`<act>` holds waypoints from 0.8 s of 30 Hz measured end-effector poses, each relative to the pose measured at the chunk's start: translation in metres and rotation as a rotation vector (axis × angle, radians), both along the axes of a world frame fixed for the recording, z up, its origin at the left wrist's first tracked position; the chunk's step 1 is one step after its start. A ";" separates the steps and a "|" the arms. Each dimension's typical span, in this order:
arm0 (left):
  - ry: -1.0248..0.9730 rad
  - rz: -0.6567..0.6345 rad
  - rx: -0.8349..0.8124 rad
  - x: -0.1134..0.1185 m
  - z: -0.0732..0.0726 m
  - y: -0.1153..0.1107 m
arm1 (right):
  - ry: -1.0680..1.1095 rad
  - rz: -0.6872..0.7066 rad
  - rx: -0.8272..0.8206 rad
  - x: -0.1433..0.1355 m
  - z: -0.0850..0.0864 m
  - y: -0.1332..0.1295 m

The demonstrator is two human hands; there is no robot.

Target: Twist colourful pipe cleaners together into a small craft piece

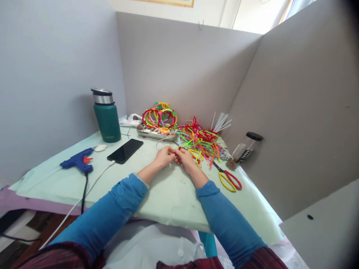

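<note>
My left hand [165, 157] and my right hand [185, 158] meet over the middle of the covered table [171, 194]. Their fingertips are pinched together on a small red piece [177, 149], which looks fuzzy like pipe cleaner; the fingers hide most of it. Just behind and to the right of my right hand spreads a heap of colourful pipe cleaners [200, 136]. A metal tray [154, 135] holding small bits stands behind my hands, with coloured rings [159, 116] on it.
A green bottle [107, 121], a black phone [125, 151] with a white cable and a blue glue gun [78, 160] are at the left. Scissors [228, 179] with red and yellow handles lie at the right, near a clear container [248, 147]. Grey partitions [182, 63] enclose the table.
</note>
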State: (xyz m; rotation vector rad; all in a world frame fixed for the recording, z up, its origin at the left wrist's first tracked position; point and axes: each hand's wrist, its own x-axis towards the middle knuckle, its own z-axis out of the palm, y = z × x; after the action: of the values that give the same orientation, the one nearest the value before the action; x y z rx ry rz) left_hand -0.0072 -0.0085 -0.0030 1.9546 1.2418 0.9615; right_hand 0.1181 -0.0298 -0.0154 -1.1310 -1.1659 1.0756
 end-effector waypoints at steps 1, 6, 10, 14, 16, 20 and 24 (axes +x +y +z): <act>0.003 -0.001 0.003 0.000 0.000 0.000 | -0.003 -0.003 0.000 0.000 0.000 0.000; -0.022 -0.012 0.010 0.000 -0.001 0.001 | -0.003 0.002 -0.002 -0.001 0.000 0.000; 0.009 -0.021 -0.002 0.000 -0.001 0.000 | 0.004 0.007 -0.003 0.000 0.000 0.000; 0.044 -0.029 0.004 0.000 0.000 -0.001 | 0.007 0.011 -0.002 0.001 -0.001 0.001; 0.049 -0.027 0.010 0.000 0.000 -0.002 | 0.000 0.012 0.000 0.001 -0.002 0.001; 0.046 -0.026 0.013 0.000 0.000 -0.002 | -0.007 0.003 0.000 0.001 -0.002 0.002; 0.040 -0.034 0.018 0.000 -0.002 0.000 | -0.009 0.004 -0.002 0.000 -0.002 0.001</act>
State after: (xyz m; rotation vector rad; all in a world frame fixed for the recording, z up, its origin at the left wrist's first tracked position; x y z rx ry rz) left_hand -0.0069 -0.0084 -0.0050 2.0116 1.2223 0.9235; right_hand 0.1186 -0.0285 -0.0172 -1.1371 -1.1750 1.0759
